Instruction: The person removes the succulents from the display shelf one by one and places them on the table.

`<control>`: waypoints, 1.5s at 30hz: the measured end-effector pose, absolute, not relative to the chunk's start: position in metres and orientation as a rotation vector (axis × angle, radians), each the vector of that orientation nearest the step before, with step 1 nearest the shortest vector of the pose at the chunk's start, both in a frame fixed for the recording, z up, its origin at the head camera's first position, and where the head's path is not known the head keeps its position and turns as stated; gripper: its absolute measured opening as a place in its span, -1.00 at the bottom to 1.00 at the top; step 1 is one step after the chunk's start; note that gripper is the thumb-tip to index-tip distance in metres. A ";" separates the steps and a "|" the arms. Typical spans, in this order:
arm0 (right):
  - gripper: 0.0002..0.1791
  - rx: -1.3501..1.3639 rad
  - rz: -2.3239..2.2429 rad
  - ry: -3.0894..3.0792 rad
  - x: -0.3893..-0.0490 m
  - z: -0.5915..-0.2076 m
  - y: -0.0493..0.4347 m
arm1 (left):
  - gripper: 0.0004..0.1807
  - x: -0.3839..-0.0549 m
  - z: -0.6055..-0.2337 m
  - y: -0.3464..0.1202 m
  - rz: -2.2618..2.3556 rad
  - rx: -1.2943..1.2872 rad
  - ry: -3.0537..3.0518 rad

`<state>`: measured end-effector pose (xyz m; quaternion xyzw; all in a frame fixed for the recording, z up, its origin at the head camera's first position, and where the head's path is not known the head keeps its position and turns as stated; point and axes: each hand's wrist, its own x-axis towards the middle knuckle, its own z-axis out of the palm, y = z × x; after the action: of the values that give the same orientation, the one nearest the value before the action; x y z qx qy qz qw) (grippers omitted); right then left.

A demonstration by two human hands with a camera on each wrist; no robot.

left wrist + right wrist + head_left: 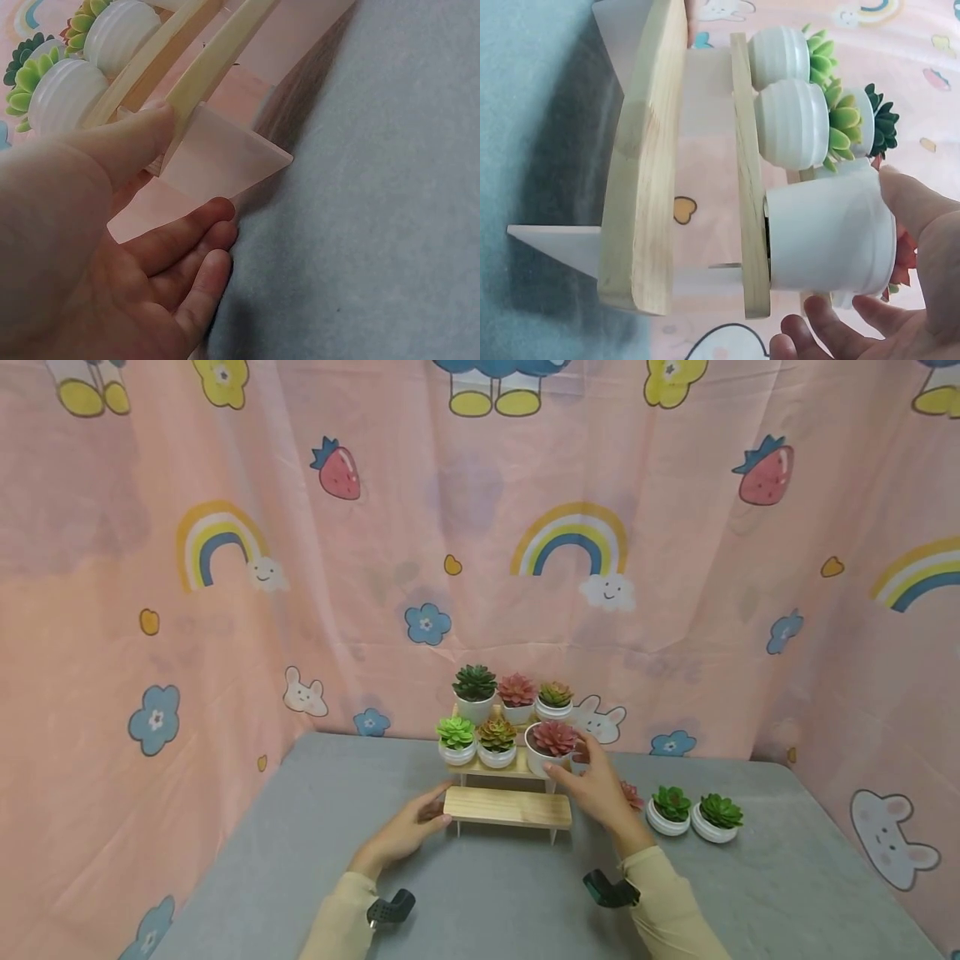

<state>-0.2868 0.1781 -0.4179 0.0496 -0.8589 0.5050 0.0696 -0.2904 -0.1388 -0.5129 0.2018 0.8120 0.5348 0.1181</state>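
A stepped wooden stand (507, 807) with white legs is in the middle of the grey table. My right hand (597, 787) holds a white pot (542, 763) with a red succulent at the right end of the middle step, thumb and fingers on opposite sides near the rim. In the right wrist view the pot's base (775, 244) is right at the board, with a dark sliver between. My left hand (401, 832) grips the left end of the bottom step; the left wrist view shows its thumb (142, 135) on the board edge and the other fingers low beside a leg.
Two more succulents, light green (457, 743) and olive-red (497, 745), share the middle step. The top step bears a dark green one (475, 683), a pink one (517, 693) and a yellow-green one (555, 697). Right of the stand are green succulents (670, 810) and a partly hidden red one (632, 795).
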 end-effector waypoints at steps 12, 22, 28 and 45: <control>-0.11 0.129 1.643 -2.517 -0.297 -0.421 0.174 | -0.31 -0.287 -0.517 -0.138 1.571 0.583 2.382; -0.15 0.181 1.712 -2.435 -0.296 -0.424 0.175 | -0.32 -0.286 -0.517 -0.138 1.567 0.563 2.385; -0.15 0.151 1.708 -2.418 -0.291 -0.423 0.176 | -0.31 -0.287 -0.516 -0.138 1.574 0.554 2.379; -0.23 0.208 1.610 -2.447 -0.256 -0.430 0.194 | -0.31 -0.292 -0.517 -0.138 1.612 0.575 2.359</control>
<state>-0.2561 0.1945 -0.4305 0.0705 -0.8289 0.5454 0.1025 -0.2916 -0.1379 -0.5166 0.1960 0.8042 0.5496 0.1131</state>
